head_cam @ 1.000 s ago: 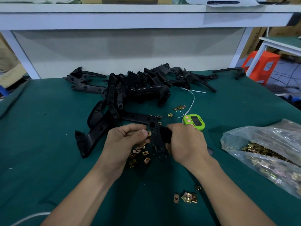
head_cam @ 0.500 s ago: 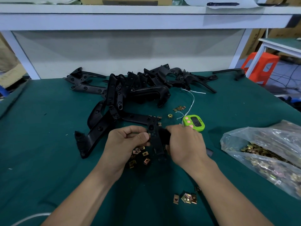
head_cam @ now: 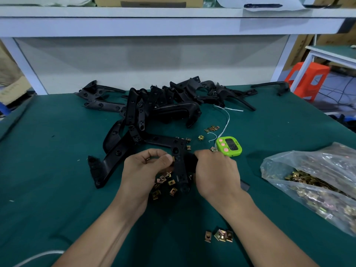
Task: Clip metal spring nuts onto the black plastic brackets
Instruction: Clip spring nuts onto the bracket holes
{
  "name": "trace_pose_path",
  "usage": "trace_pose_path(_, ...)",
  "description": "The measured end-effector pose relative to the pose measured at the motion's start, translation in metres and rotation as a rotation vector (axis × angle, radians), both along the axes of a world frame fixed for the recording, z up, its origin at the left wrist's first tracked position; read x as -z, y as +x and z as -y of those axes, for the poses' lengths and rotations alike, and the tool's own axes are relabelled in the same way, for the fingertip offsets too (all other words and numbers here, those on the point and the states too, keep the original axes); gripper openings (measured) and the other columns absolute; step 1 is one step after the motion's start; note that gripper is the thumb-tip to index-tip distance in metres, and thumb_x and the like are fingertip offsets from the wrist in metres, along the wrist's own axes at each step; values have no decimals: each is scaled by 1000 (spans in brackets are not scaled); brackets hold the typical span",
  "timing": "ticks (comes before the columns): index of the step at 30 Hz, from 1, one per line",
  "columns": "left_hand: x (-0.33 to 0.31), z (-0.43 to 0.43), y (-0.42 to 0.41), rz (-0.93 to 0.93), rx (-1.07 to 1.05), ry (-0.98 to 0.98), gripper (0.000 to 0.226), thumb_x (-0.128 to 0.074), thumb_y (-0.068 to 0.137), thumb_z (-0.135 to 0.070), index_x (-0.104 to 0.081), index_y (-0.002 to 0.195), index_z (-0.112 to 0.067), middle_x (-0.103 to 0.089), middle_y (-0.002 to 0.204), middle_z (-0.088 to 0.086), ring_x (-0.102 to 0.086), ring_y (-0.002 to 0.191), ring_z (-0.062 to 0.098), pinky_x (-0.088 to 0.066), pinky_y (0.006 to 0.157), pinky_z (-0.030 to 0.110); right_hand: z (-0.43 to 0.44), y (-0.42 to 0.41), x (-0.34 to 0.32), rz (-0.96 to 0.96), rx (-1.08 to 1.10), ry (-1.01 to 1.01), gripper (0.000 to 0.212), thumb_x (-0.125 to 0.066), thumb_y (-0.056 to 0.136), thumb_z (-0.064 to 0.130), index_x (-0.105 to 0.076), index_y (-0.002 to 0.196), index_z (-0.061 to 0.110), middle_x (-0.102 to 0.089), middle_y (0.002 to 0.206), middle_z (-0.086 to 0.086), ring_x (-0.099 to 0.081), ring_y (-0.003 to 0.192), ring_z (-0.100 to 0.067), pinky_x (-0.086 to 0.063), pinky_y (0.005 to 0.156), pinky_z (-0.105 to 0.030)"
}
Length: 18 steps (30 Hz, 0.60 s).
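Black plastic bracket (head_cam: pixel 179 166), held over the desk's (head_cam: pixel 57 170) middle: the right hand (head_cam: pixel 215 174) grips its right side, the left hand (head_cam: pixel 142 170) pinches a brass spring nut (head_cam: pixel 173 158) against its left edge.

— What do we see on the green counter (head_cam: pixel 48 170)?
— A heap of brackets (head_cam: pixel 154 110) at the back, and a lone bracket (head_cam: pixel 273 86) well apart at the far right.
— And nuts?
— We find loose nuts (head_cam: pixel 163 182) in the middle, a few front nuts (head_cam: pixel 219 236) near us, and a few back nuts (head_cam: pixel 212 129) beside a white string (head_cam: pixel 226 122). A green timer (head_cam: pixel 229 146) sits by the string's near end, and a clear bag (head_cam: pixel 317 170) of nuts lies at the right edge.
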State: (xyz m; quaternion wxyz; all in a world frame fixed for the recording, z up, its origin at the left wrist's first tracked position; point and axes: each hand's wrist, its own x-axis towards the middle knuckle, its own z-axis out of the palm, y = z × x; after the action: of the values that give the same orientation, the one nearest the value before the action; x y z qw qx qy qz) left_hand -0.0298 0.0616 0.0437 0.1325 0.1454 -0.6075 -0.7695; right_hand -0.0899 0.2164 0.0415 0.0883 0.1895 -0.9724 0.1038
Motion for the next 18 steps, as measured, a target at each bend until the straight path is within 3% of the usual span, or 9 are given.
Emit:
trace_pose_path(6, 1, -2, 1, 7, -21, -99, 21, -76, 84, -1, -73, 69, -16, -73, 70, 10, -70, 63, 17, -54, 61, 18, 0, 2, 0, 12, 22, -4, 29, -53, 73, 0, -45, 82, 26, -40, 61, 7, -37, 57, -24, -31, 57, -33)
trace_pose_path(10, 3, -3, 0, 25, -33, -125, 13, -77, 83, -2, -69, 75, -6, -71, 68, 6, -66, 63, 12, -53, 61, 17, 5, 7, -1, 58, 29, 26, 28, -56, 78, 4, -44, 88, 27, -64, 86, 1, -60, 75, -29, -34, 62, -33)
trace_pose_path(13, 4, -4, 1, 38, -33, -111, 16, -78, 83, -2, -68, 73, -8, -69, 66, 3, -65, 61, 10, -52, 59, 17, 8, 10, -2, 61, 29, 41, 26, -56, 82, 8, -42, 90, 28, -66, 94, 0, -66, 89, -30, -34, 64, -33)
trace_pose_path(18, 5, -3, 2, 70, -3, -97, 18, -78, 83, -5, -67, 78, -18, -69, 70, 9, -65, 63, 17, -52, 56, 22, 9, 13, -1, 32, 18, 58, 25, -58, 85, 12, -40, 91, 29, -68, 96, 2, -68, 90, -29, -32, 63, -33)
